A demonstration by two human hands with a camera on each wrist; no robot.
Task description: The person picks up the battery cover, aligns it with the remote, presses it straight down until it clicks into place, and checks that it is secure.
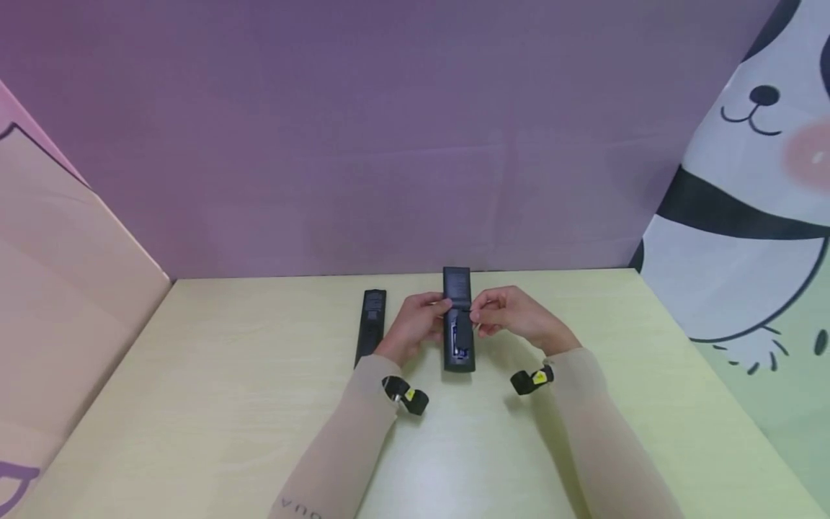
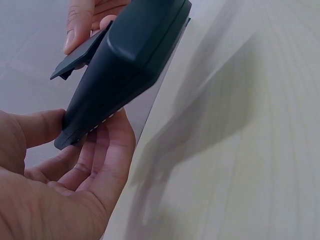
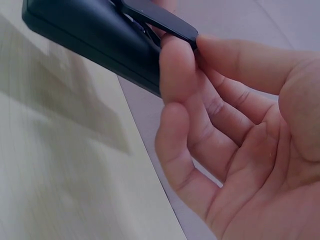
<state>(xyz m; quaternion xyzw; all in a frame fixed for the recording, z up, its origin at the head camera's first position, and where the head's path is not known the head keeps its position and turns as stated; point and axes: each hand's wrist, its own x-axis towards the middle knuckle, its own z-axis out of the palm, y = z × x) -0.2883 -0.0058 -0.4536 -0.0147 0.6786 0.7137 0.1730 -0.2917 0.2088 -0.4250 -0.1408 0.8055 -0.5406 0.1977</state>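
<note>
My left hand [image 1: 415, 324] grips a black remote control [image 1: 457, 283] by its side edges, thumb on one side and fingers curled under the other. The remote's back faces up and its battery compartment is uncovered, with shiny parts showing inside. Between thumb and fingertips, my right hand [image 1: 515, 317] pinches the dark battery cover [image 3: 160, 19]. In the left wrist view the cover [image 2: 82, 52] stands tilted away from the remote [image 2: 135, 47], one end close against its back. Both hands hold these above the tabletop.
A second dark remote control [image 1: 372, 321] lies on the pale wooden table [image 1: 246, 404], just left of my left hand and partly hidden by it. Behind the table rises a purple backdrop [image 1: 389, 144]. Patterned panels stand at both sides.
</note>
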